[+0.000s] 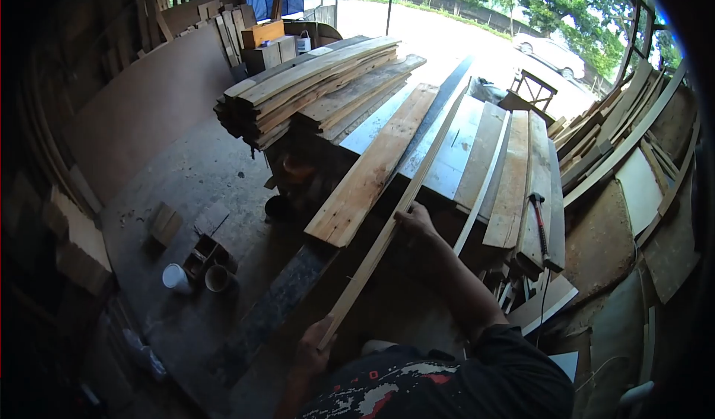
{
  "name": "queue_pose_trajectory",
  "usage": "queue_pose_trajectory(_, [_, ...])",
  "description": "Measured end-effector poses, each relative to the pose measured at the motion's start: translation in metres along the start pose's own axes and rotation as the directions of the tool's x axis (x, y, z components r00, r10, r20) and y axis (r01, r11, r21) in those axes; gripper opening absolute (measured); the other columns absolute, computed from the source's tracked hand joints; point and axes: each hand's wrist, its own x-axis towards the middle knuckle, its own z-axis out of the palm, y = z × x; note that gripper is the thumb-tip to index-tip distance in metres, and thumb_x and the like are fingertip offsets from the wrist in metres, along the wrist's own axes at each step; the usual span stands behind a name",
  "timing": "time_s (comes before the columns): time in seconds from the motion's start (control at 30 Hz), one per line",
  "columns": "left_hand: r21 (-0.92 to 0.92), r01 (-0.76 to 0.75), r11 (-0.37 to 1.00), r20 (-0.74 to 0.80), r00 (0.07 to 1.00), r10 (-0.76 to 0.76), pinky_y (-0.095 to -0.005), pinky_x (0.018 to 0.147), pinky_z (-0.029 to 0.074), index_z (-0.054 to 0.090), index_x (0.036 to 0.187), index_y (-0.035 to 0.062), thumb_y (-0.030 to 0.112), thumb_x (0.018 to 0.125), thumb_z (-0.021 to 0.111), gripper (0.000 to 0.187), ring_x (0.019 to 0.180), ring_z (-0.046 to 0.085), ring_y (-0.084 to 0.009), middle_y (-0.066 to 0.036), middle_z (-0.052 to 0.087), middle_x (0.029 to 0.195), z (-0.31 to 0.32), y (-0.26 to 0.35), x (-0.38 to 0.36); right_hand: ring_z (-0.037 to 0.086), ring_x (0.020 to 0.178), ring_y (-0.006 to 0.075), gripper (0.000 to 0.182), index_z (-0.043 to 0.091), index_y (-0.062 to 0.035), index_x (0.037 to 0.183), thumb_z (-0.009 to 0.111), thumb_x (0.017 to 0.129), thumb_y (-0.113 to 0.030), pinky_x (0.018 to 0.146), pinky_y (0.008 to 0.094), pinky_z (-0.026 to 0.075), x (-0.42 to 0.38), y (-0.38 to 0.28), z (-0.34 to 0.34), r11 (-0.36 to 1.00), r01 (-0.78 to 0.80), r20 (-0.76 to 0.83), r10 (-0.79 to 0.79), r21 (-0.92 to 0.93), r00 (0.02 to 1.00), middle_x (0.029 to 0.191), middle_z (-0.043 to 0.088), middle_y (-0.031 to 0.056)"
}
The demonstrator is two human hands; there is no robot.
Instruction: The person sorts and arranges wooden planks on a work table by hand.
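Note:
A long narrow wooden strip (pixel 372 259) runs slantwise from my lap toward the far end of the workbench. My left hand (pixel 315 342) is closed around its near end, low in front of my body. Further up, my right hand (pixel 415 220) grips the same strip by its edge, with the arm stretched forward. Left of the strip, a wide wooden plank (pixel 372 173) lies on the bench, over a long dark board (pixel 294 281) that reaches toward the floor. The strip's far part passes above the pale bench top (pixel 454 151).
Stacked boards (pixel 320 76) fill the bench's left side. More planks (pixel 510 188) lie at right, with a hammer (pixel 538 225) on them. Sheets and offcuts (pixel 596 225) lean along the right. On the floor at left are a white bucket (pixel 176 277) and a wooden tool box (pixel 205 256).

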Motion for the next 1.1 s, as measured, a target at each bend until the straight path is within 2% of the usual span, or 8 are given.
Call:
queue_pose_trajectory(0.2, [0.336,0.069,0.939,-0.073,0.996,-0.047,-0.042,0.094,0.042,0.063,0.124,0.0127,0.017,0.082,0.068,0.042,0.107,0.053,-0.033,-0.013,0.061,0.12,-0.004,-0.015,0.041,0.062,0.07,0.0167,0.024,0.058,-0.0031,0.106,0.064,0.084,-0.01,0.06,0.0332,0.052,0.039,-0.003,0.01,0.986,-0.048,0.01,0.05,-0.157,0.999,0.083,0.062,0.007])
queue_pose_trajectory(0.33, [0.443,-0.007,0.896,-0.093,0.994,0.053,-0.0457,0.097,0.038,0.067,0.114,0.0119,0.022,0.079,0.07,0.037,0.111,0.051,-0.0336,-0.01,0.062,0.117,-0.001,-0.014,0.079,0.062,0.075,0.0178,0.034,0.057,-0.0025,0.116,0.063,0.084,-0.011,0.068,0.0337,0.053,0.09,0.012,0.012,0.952,0.218,0.045,-0.213,-0.216,0.976,0.09,0.065,0.0087])
queue_pose_trajectory(0.4, [0.566,-0.046,0.823,-0.108,0.986,0.129,-0.0475,0.098,0.037,0.068,0.111,0.0098,0.024,0.078,0.07,0.036,0.112,0.05,-0.0334,-0.009,0.063,0.116,-0.003,-0.02,0.094,0.065,0.096,0.031,0.045,0.058,0.0039,0.11,0.067,0.08,-0.028,0.085,0.0391,0.051,0.11,0.009,0.007,0.922,0.119,0.069,-0.101,-0.368,0.993,0.1,0.066,0.0222])
queue_pose_trajectory(0.7, [0.32,0.171,0.932,-0.247,0.965,-0.092,-0.0473,0.101,0.035,0.071,0.094,0.0084,0.03,0.071,0.078,0.032,0.109,0.052,-0.0331,-0.009,0.065,0.11,-0.009,-0.05,0.12,0.061,0.107,0.0399,0.061,0.055,0.0092,0.114,0.067,0.079,-0.039,0.093,0.0431,0.049,0.139,-0.012,0.034,0.714,0.092,0.038,-0.092,-0.694,0.995,0.112,0.063,0.0269])
queue_pose_trajectory(0.8, [0.413,0.121,0.903,-0.233,0.972,-0.023,-0.0492,0.103,0.033,0.07,0.097,0.0069,0.028,0.074,0.077,0.032,0.108,0.054,-0.0313,-0.009,0.066,0.108,-0.004,-0.057,0.116,0.06,0.11,0.0392,0.06,0.05,0.0073,0.121,0.067,0.081,-0.035,0.094,0.0419,0.049,0.133,-0.008,0.03,0.769,0.004,-0.032,-0.032,-0.639,0.999,0.117,0.061,0.027])
queue_pose_trajectory(0.9, [0.497,-0.055,0.866,-0.111,0.986,0.126,-0.0517,0.102,0.034,0.068,0.101,0.0075,0.029,0.078,0.071,0.032,0.104,0.056,-0.033,-0.011,0.066,0.099,0.003,-0.043,0.109,0.064,0.101,0.0344,0.046,0.05,0.0039,0.12,0.064,0.085,-0.021,0.089,0.0422,0.051,0.111,0.01,0.014,0.908,0.174,-0.064,-0.213,-0.381,0.975,0.109,0.064,0.0233])
queue_pose_trajectory(1.03, [0.535,0.008,0.845,-0.135,0.988,0.076,-0.0542,0.104,0.032,0.067,0.101,0.0092,0.032,0.083,0.066,0.029,0.104,0.057,-0.0316,-0.009,0.066,0.101,0.014,-0.046,0.102,0.062,0.094,0.0216,0.037,0.048,-0.0014,0.124,0.057,0.089,-0.008,0.081,0.0352,0.053,0.128,0.054,-0.001,0.989,0.106,0.038,-0.111,0.106,0.993,0.103,0.063,0.0103])
queue_pose_trajectory(1.1, [0.556,-0.007,0.831,-0.139,0.985,0.101,-0.0539,0.103,0.032,0.066,0.101,0.0093,0.032,0.085,0.064,0.029,0.103,0.058,-0.0315,-0.008,0.067,0.101,0.014,-0.046,0.103,0.062,0.09,0.0202,0.036,0.05,-0.0011,0.123,0.057,0.088,-0.007,0.079,0.0337,0.052,0.111,0.037,-0.002,0.994,0.036,0.021,-0.039,0.099,0.999,0.102,0.063,0.0103])
